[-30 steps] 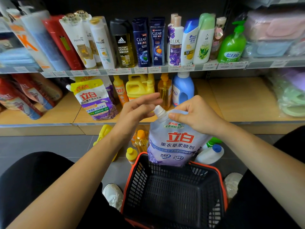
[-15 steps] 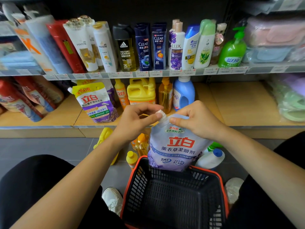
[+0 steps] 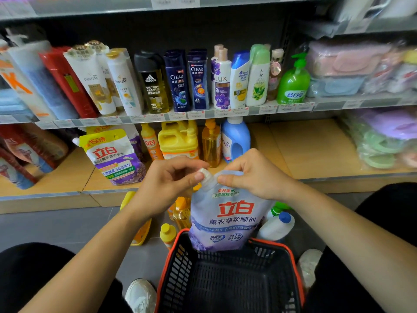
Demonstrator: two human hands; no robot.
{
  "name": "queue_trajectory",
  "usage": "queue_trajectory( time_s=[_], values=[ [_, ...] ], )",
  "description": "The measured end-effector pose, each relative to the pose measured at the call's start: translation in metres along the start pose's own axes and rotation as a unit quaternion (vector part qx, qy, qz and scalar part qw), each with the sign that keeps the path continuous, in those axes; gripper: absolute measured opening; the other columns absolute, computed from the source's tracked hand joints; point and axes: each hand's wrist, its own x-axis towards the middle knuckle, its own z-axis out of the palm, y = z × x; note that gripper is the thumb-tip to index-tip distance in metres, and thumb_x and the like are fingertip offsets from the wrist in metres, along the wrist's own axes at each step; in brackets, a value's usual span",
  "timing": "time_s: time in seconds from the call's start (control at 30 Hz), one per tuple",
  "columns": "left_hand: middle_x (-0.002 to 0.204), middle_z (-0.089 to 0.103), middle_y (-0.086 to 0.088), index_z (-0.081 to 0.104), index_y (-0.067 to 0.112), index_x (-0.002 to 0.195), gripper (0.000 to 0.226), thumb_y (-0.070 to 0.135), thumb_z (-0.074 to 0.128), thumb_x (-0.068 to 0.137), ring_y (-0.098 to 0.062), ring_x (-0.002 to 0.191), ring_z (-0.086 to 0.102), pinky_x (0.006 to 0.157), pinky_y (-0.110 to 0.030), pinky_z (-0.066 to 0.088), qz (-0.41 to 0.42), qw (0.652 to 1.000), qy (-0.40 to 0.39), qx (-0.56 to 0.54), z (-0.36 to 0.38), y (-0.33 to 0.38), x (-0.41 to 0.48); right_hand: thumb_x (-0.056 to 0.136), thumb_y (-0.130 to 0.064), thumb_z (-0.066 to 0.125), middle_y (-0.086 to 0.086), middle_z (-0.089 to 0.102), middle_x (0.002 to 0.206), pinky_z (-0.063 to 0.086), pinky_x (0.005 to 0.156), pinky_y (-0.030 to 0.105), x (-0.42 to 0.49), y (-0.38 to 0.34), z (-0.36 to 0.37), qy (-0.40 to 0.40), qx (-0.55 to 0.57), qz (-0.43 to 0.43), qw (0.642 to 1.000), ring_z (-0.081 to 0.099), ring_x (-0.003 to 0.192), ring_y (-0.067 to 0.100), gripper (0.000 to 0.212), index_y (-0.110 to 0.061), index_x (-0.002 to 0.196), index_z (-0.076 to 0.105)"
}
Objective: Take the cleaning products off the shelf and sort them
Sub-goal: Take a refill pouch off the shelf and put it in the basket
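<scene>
A black mesh basket (image 3: 178,274) with an orange rim sits on the floor between the person's knees, nearest the camera. A white sneaker (image 3: 141,294) shows just left of the basket.

At the basket's far rim, a pale lavender refill pouch (image 3: 230,220) with red characters is held upright, its bottom edge overlapping that rim. The left hand (image 3: 167,184) pinches the pouch's white screw cap (image 3: 204,173) between thumb and fingers. The right hand (image 3: 255,175) grips the pouch's top edge just right of the cap, fingers curled over it.

On the floor just beyond the basket stand a small yellow-capped bottle (image 3: 168,233) to the left and a white bottle with a blue cap (image 3: 276,227) to the right.

Farther beyond the basket, a low wooden shelf (image 3: 304,150) carries a similar purple pouch (image 3: 112,159), a yellow jug (image 3: 178,141), an amber pump bottle (image 3: 211,145) and a blue bottle (image 3: 235,138).

Farthest from the basket and higher up, a row of shampoo bottles (image 3: 176,82) ends in a green pump bottle (image 3: 293,86).
</scene>
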Motion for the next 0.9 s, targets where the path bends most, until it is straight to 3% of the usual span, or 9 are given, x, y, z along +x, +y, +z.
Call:
queue_trajectory(
  time_s=[0.1,0.17,0.27,0.3,0.47,0.57,0.7,0.83,0.9],
  values=[
    [0.104,0.076,-0.015,0.073,0.016,0.112,0.03,0.019,0.07,0.082,-0.032,0.101,0.071,0.078,-0.043,0.06,-0.012,0.999,0.024,-0.044,0.007,0.0,0.0,0.093,-0.018,0.07,0.036,0.066,0.077,0.03,0.059,0.03,0.0,0.0,-0.003,0.002,0.011,-0.006,1.0,0.041,0.071,0.014,0.043,0.024,0.087,0.063],
    [0.095,0.077,-0.012,0.076,0.014,0.105,0.028,0.025,0.074,0.079,-0.027,0.09,0.073,0.074,-0.041,0.061,-0.021,0.998,0.051,-0.037,0.014,-0.001,0.001,0.093,-0.017,0.07,0.034,0.064,0.074,0.031,0.057,0.029,0.0,0.001,-0.004,0.002,0.012,-0.007,1.0,0.042,0.067,0.013,0.038,0.019,0.082,0.068],
    [0.075,0.074,-0.013,0.078,0.01,0.08,0.029,0.037,0.079,0.072,-0.023,0.067,0.067,0.059,-0.034,0.056,-0.024,0.994,0.103,0.016,0.019,-0.003,0.001,0.092,-0.012,0.072,-0.009,0.052,0.05,0.029,0.052,0.015,0.0,0.003,-0.003,0.009,0.002,-0.004,1.0,0.04,0.053,-0.002,0.033,-0.015,0.059,0.07],
    [0.073,0.073,-0.013,0.078,0.01,0.079,0.029,0.038,0.079,0.073,-0.025,0.065,0.068,0.059,-0.034,0.056,-0.02,0.994,0.101,0.028,0.019,-0.003,0.001,0.091,-0.01,0.072,-0.012,0.052,0.05,0.03,0.052,0.013,-0.001,0.003,-0.003,0.01,0.007,-0.004,1.0,0.042,0.052,-0.003,0.033,-0.019,0.06,0.071],
    [0.087,0.075,-0.012,0.078,0.011,0.094,0.023,0.029,0.074,0.081,-0.039,0.082,0.07,0.069,-0.056,0.059,0.027,0.998,0.034,0.039,0.013,0.001,-0.001,0.09,-0.009,0.073,-0.014,0.071,0.066,0.043,0.06,0.014,-0.003,0.005,-0.008,0.007,0.032,0.004,0.999,0.058,0.064,-0.008,0.013,-0.017,0.082,0.079],
    [0.093,0.073,-0.015,0.077,0.005,0.101,0.023,0.022,0.071,0.086,-0.04,0.086,0.067,0.067,-0.054,0.059,0.066,0.996,0.015,0.057,0.011,0.001,-0.001,0.089,-0.009,0.074,-0.021,0.072,0.071,0.046,0.064,0.012,-0.004,0.006,-0.011,0.009,0.047,0.012,0.999,0.063,0.069,-0.009,0.008,-0.005,0.092,0.08],
    [0.095,0.073,-0.016,0.077,0.009,0.103,0.021,0.021,0.07,0.087,-0.036,0.09,0.069,0.067,-0.037,0.062,0.078,0.996,-0.007,0.049,0.01,0.002,-0.002,0.088,-0.008,0.075,-0.009,0.076,0.075,0.048,0.064,0.015,-0.005,0.006,-0.013,0.005,0.064,0.025,0.998,0.062,0.069,-0.005,0.008,-0.006,0.094,0.08],
    [0.107,0.077,-0.005,0.072,0.011,0.116,0.031,0.023,0.072,0.087,-0.028,0.103,0.071,0.086,-0.04,0.061,0.017,1.0,-0.014,-0.012,0.013,-0.01,-0.01,0.088,-0.006,0.074,0.016,0.076,0.08,0.048,0.064,0.024,-0.009,0.008,-0.006,0.026,0.078,0.032,0.996,0.06,0.069,0.004,0.008,0.0,0.088,0.079],
    [0.111,0.076,0.004,0.068,0.02,0.121,0.035,0.023,0.073,0.087,-0.015,0.108,0.07,0.088,-0.028,0.057,-0.034,0.996,-0.078,-0.034,0.006,-0.025,-0.016,0.087,-0.006,0.074,0.008,0.077,0.079,0.051,0.064,0.024,-0.013,0.012,-0.005,0.05,0.101,0.04,0.993,0.063,0.07,0.004,0.006,-0.006,0.087,0.081]
  ],
)
